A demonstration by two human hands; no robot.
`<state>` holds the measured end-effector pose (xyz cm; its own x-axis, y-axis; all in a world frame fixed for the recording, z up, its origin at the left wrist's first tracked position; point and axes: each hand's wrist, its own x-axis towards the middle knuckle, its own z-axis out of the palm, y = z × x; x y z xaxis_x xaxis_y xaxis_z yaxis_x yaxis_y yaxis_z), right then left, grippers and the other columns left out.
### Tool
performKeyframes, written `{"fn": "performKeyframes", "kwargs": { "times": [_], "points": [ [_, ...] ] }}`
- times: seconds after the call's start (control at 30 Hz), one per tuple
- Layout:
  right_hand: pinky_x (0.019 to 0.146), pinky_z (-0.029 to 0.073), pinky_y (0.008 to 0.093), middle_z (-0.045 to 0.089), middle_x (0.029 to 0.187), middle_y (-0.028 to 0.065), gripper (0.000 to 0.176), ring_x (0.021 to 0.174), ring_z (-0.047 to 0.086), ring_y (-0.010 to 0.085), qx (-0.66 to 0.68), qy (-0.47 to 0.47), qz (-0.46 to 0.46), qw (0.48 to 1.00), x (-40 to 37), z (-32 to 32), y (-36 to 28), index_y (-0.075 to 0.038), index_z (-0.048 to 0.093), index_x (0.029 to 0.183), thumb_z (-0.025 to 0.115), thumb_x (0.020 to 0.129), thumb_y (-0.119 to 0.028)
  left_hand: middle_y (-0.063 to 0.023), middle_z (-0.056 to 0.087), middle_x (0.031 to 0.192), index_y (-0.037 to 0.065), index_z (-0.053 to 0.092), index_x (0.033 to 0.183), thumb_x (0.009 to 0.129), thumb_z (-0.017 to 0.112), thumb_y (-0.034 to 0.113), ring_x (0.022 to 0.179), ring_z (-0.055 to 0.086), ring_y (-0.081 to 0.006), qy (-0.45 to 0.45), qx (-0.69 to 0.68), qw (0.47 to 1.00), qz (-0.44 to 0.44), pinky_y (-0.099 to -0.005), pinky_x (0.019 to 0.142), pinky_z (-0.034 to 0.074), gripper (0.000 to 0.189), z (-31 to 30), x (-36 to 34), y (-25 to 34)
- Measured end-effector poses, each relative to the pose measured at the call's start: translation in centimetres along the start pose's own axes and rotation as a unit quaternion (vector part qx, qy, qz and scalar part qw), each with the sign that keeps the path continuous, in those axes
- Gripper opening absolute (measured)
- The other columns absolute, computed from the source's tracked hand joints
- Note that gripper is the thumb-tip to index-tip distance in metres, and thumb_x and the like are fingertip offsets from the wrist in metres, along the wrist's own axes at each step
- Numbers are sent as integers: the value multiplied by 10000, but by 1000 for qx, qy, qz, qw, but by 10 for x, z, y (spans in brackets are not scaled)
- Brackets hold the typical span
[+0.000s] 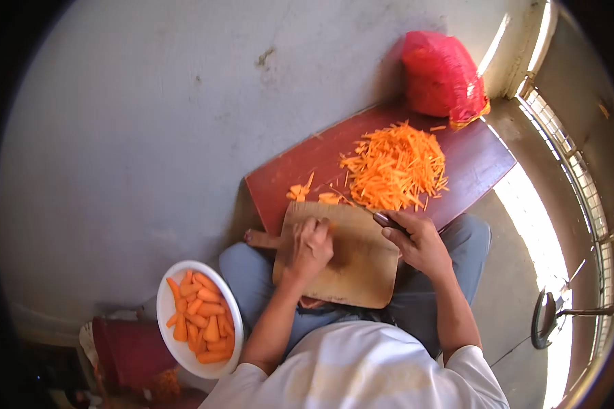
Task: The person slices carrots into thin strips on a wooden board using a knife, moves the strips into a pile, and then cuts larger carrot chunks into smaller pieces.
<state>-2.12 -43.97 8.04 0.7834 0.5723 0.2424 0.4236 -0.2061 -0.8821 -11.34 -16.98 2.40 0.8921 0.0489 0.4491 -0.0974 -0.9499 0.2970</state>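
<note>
A wooden cutting board (365, 262) with a handle at its left lies across the person's lap. My left hand (312, 247) rests on it with curled fingers; a bit of orange carrot shows at the fingertips, mostly hidden. In my right hand (419, 242) is a knife (389, 221), gripped by its dark handle over the board's upper right edge. Its thin blade points up and left, beside a few carrot slices (329, 198). Beyond the board, a large heap of carrot strips (396, 167) lies on a red-brown low table (280, 174).
A white bowl (165, 320) of peeled carrots (201, 317) stands left of the lap. At the table's far end sits a red plastic bag (440, 75). A pale wall (150, 136) runs along the left and back. Sunlight falls on the floor at right.
</note>
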Motion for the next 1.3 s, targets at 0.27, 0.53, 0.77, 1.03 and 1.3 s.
{"fn": "performKeyframes", "kwargs": {
  "times": [0.27, 0.53, 0.77, 1.03, 1.3],
  "points": [
    [649, 532, 342, 624, 824, 76, 385, 672, 636, 143, 69, -61, 174, 980, -32, 22, -12, 5, 624, 1495, 638, 1165, -194, -197, 703, 1043, -30, 746, 1260, 905, 860, 51, 929, 721, -407, -48, -208, 966, -143, -479, 827, 595, 381, -21, -41, -8],
    [720, 558, 357, 729, 955, 150, 369, 745, 701, 208, 76, -70, 254, 962, -42, 44, -24, 53, 642, 1458, 635, 1152, -153, -201, 703, 1046, -33, 737, 1259, 916, 820, 3, 1035, 707, -405, -52, -265, 961, -67, -476, 909, 577, 355, 3, -54, 15],
    [978, 567, 434, 736, 1178, 345, 396, 1107, 760, 441, 17, -78, 165, 983, -27, 62, -21, 76, 638, 1449, 673, 1094, -95, -169, 686, 1039, -2, 769, 1153, 888, 850, 5, 1004, 673, -398, 8, -181, 982, -53, -494, 882, 568, 276, 6, -52, 4],
    [763, 538, 356, 702, 984, 166, 436, 835, 649, 221, -4, -71, 129, 989, -44, 48, -13, 52, 628, 1515, 679, 1123, -130, -119, 665, 1193, 23, 799, 1071, 835, 897, 126, 1154, 626, -342, -10, -155, 988, -3, -493, 1003, 515, 276, 1, -45, -2],
    [756, 550, 364, 707, 975, 177, 438, 827, 657, 231, -4, -78, 121, 990, -44, 49, -19, 64, 626, 1499, 692, 1119, -142, -90, 692, 1169, 35, 802, 1113, 831, 878, 142, 1191, 622, -315, -38, -160, 986, -19, -493, 1049, 467, 310, 2, -43, -5]
  ]
}}
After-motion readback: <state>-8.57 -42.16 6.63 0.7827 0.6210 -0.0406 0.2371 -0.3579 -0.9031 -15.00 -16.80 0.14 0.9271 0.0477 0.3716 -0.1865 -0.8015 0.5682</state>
